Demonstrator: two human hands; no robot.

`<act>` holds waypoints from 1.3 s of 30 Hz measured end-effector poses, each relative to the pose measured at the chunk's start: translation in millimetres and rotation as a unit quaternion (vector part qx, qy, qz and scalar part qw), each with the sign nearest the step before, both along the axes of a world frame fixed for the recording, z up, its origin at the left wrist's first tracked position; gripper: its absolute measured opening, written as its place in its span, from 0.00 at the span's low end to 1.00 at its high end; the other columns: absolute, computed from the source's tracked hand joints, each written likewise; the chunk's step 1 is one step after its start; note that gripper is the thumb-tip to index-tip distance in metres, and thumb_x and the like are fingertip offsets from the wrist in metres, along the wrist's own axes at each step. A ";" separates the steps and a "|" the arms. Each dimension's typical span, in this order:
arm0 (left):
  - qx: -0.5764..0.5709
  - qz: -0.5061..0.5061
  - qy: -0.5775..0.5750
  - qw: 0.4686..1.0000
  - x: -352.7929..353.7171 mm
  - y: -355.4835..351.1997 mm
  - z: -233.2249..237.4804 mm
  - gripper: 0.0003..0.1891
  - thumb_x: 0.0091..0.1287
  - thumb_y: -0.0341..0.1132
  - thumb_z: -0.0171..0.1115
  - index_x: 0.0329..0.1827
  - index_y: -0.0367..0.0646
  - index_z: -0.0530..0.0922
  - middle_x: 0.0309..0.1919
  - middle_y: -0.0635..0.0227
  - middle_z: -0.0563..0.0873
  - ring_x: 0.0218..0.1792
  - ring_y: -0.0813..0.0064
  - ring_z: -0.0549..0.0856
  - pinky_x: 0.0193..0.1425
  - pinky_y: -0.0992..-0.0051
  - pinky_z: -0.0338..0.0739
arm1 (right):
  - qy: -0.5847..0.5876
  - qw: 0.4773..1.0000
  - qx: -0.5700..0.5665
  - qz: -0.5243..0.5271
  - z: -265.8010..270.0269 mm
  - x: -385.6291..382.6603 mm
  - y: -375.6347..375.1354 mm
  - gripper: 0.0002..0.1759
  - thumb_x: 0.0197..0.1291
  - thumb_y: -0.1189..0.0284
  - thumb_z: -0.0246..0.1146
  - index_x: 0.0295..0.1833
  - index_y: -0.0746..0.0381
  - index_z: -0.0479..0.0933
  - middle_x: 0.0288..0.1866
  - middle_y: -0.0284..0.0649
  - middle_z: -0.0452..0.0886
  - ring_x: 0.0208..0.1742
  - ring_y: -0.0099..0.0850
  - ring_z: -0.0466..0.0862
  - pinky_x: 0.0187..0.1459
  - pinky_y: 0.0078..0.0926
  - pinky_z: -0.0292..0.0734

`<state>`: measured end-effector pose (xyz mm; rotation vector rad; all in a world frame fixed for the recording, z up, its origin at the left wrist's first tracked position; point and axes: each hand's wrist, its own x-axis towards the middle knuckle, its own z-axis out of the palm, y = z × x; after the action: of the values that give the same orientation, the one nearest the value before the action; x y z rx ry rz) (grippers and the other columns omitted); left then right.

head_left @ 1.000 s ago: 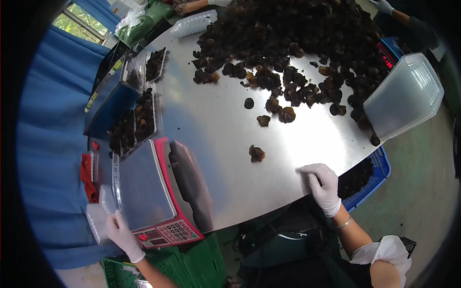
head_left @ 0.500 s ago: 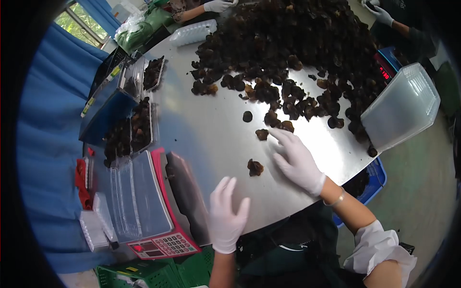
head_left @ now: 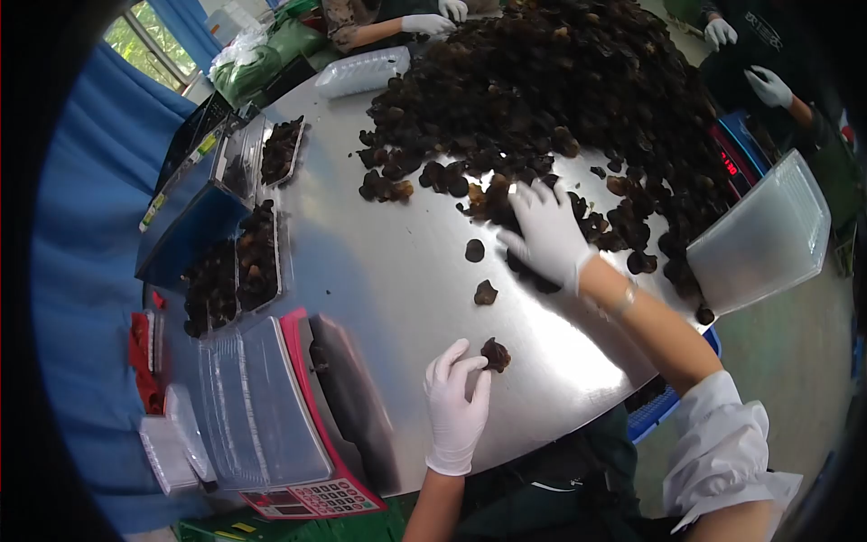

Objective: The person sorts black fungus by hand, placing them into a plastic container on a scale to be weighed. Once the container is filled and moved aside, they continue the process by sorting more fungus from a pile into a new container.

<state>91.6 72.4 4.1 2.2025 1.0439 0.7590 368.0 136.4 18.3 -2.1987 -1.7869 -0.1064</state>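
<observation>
My left hand [head_left: 458, 405], in a white glove, is over the near part of the metal table, its fingers apart and slightly curled. Its fingertips are beside a single dark brown, fungus-like piece [head_left: 495, 355]; no hold on it shows. Farther up, my right hand [head_left: 547, 233], also gloved, lies spread palm down over loose dark pieces at the front of the large pile [head_left: 560, 81]. What is under the palm is hidden. Two more single pieces [head_left: 485, 293] lie between my hands.
Left stand a pink scale [head_left: 316, 499] with clear trays [head_left: 262, 406] and filled trays [head_left: 259, 257]. An empty clear tray [head_left: 363, 72] is at the far edge. Right are another scale [head_left: 733, 161] and a tray [head_left: 763, 239]. Co-workers' gloved hands [head_left: 429, 24] show behind the pile.
My right hand has moved away from me onto the pieces at the pile's front. My left hand has shifted right, up to the nearest single piece. The view has tilted a little.
</observation>
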 end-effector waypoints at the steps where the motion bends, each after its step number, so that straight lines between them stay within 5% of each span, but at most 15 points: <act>1: -0.005 0.004 0.000 1.000 -1.7 0.5 0.9 0.20 0.61 0.29 0.72 0.58 0.45 0.81 0.63 0.57 0.80 0.65 0.51 0.76 0.69 0.55 0.71 | 0.031 0.998 0.024 0.050 3.2 -14.3 -17.8 0.32 0.70 0.50 0.60 0.70 0.61 0.72 0.74 0.54 0.70 0.77 0.54 0.64 0.78 0.62 0.49; 6: -0.087 0.090 -0.093 0.988 7.2 -3.3 14.9 0.33 0.64 0.26 0.69 0.74 0.39 0.69 0.71 0.51 0.71 0.65 0.53 0.77 0.66 0.59 0.75 | 0.136 0.958 -0.035 0.249 36.6 -69.6 -101.4 0.19 0.67 0.60 0.63 0.59 0.58 0.78 0.66 0.46 0.76 0.74 0.48 0.69 0.77 0.64 0.51; 11: -0.069 0.069 -0.074 0.992 4.9 -3.0 12.5 0.37 0.65 0.24 0.66 0.78 0.40 0.64 0.74 0.51 0.68 0.63 0.57 0.78 0.64 0.62 0.76 | 0.239 0.956 0.053 0.159 21.5 -40.1 -105.1 0.17 0.63 0.72 0.64 0.58 0.58 0.80 0.61 0.46 0.78 0.64 0.48 0.75 0.69 0.46 0.66; 18: -0.073 0.088 -0.108 0.988 3.2 -2.2 11.7 0.36 0.67 0.25 0.64 0.79 0.39 0.63 0.74 0.49 0.66 0.61 0.57 0.77 0.65 0.61 0.76 | 0.190 0.971 0.009 0.148 16.3 -62.5 -100.7 0.29 0.65 0.66 0.64 0.71 0.59 0.71 0.72 0.52 0.71 0.68 0.51 0.72 0.67 0.47 0.66; 23: -0.117 0.111 -0.213 0.964 -2.5 -1.4 5.2 0.28 0.74 0.29 0.57 0.77 0.36 0.65 0.75 0.53 0.66 0.64 0.61 0.76 0.69 0.62 0.74 | 0.151 0.958 -0.024 0.243 26.7 -86.1 -101.8 0.26 0.70 0.60 0.59 0.69 0.59 0.74 0.74 0.52 0.69 0.70 0.51 0.70 0.68 0.53 0.64; 29: -0.195 0.210 -0.329 0.900 -4.9 -2.4 17.5 0.24 0.79 0.35 0.51 0.75 0.34 0.67 0.75 0.58 0.66 0.70 0.63 0.73 0.75 0.63 0.67 | 0.133 0.981 0.079 0.120 19.8 -55.2 -29.6 0.21 0.72 0.59 0.57 0.61 0.62 0.77 0.67 0.50 0.75 0.71 0.49 0.69 0.69 0.55 0.60; 31: -0.152 0.205 -0.280 0.926 -5.9 -1.0 14.3 0.24 0.80 0.38 0.50 0.74 0.35 0.68 0.75 0.56 0.66 0.73 0.62 0.70 0.77 0.62 0.64 | -0.056 0.994 0.009 0.096 9.7 -65.2 -16.0 0.25 0.72 0.57 0.56 0.65 0.62 0.75 0.68 0.50 0.75 0.74 0.52 0.67 0.76 0.62 0.50; 35: -0.116 0.168 -0.220 0.954 -10.0 -2.3 15.8 0.23 0.81 0.39 0.47 0.73 0.35 0.71 0.75 0.55 0.66 0.75 0.61 0.68 0.79 0.61 0.61 | 0.078 0.964 -0.033 0.251 26.0 -109.9 -48.7 0.24 0.74 0.53 0.54 0.65 0.57 0.76 0.69 0.48 0.74 0.77 0.52 0.66 0.79 0.72 0.37; 38: -0.123 0.167 -0.263 0.942 -8.2 0.9 15.4 0.23 0.83 0.41 0.44 0.72 0.35 0.72 0.75 0.53 0.66 0.76 0.60 0.67 0.81 0.59 0.59 | 0.099 0.955 0.032 0.277 35.2 -104.5 -60.7 0.22 0.74 0.54 0.55 0.60 0.57 0.80 0.66 0.44 0.79 0.74 0.45 0.72 0.78 0.66 0.48; 39: -0.118 0.168 -0.265 0.942 -8.0 1.1 13.0 0.24 0.84 0.43 0.42 0.71 0.35 0.72 0.75 0.53 0.66 0.76 0.60 0.67 0.81 0.59 0.59 | 0.109 0.954 0.065 0.271 34.6 -88.6 -52.4 0.17 0.72 0.62 0.58 0.59 0.57 0.81 0.62 0.44 0.81 0.70 0.46 0.75 0.76 0.59 0.56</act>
<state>83.6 73.5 17.1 1.5059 1.1602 1.2228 279.4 84.0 52.9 -1.4977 -2.1058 0.1326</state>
